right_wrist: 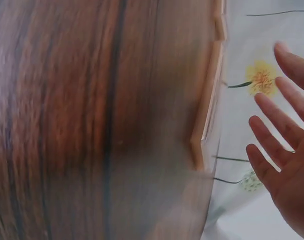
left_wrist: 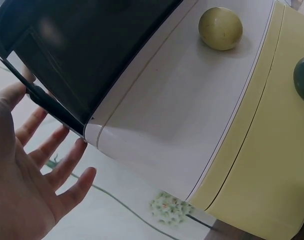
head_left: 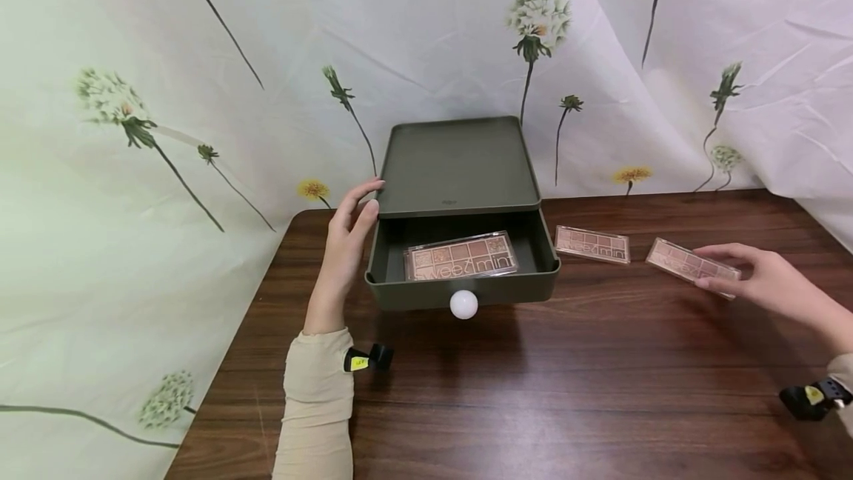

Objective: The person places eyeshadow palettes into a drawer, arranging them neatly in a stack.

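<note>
In the head view, my left hand (head_left: 341, 250) is at the left side of a dark green drawer box (head_left: 460, 165), its fingertips along the side. The left wrist view shows those fingers (left_wrist: 66, 165) spread and fairly straight. The top drawer (head_left: 426, 295), with a white knob (head_left: 463, 304), is pulled out and holds an eyeshadow palette (head_left: 460, 258). At right, my right hand (head_left: 766, 280) is over the right end of another palette (head_left: 686, 261) on the table. Its fingers (right_wrist: 272, 140) look spread in the right wrist view, apart from the palette's edge (right_wrist: 207, 110).
One more palette (head_left: 593, 244) lies on the wooden table (head_left: 600, 376) between the box and my right hand. Below the dark drawer are a white drawer (left_wrist: 167, 100) with a yellow knob and a yellow drawer (left_wrist: 257, 165). A flowered cloth (head_left: 440, 35) hangs behind.
</note>
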{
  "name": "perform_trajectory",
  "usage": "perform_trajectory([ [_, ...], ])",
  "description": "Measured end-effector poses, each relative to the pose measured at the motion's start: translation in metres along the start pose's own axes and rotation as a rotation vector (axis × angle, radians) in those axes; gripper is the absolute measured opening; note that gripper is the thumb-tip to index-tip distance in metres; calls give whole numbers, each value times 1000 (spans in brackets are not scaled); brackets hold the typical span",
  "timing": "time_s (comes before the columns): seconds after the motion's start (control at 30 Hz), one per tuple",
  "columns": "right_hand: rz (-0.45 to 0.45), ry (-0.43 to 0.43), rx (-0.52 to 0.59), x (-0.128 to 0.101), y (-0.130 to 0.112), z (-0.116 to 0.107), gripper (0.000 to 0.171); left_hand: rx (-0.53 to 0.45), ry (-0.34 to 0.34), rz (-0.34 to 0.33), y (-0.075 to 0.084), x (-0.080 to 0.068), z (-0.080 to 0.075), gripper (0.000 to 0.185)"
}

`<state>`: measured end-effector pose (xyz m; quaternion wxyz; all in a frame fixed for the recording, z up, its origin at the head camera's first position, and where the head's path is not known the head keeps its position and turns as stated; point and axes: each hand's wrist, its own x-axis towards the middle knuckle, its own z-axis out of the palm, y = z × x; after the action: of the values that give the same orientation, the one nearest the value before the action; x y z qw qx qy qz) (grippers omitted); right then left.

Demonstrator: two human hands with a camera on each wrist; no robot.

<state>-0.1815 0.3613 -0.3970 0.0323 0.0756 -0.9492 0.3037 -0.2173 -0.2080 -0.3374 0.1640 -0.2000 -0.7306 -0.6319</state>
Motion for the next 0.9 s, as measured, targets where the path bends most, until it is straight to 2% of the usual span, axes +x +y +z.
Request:
perform_trajectory([
  [0.4, 5, -44, -6, 17, 25, 5, 58, -4, -5, -11, 0, -1, 0, 41],
  [0.53, 9, -98, 5, 24, 30, 6, 63, -6, -4, -8, 0, -2, 0, 41],
  [0.67, 7, -148, -30, 28, 33, 8, 69, -4, -6, -10, 0, -1, 0, 41],
  [0.9, -78, -144, -54, 35, 37, 14, 67, 1, -5, -10, 1, -1, -1, 41],
])
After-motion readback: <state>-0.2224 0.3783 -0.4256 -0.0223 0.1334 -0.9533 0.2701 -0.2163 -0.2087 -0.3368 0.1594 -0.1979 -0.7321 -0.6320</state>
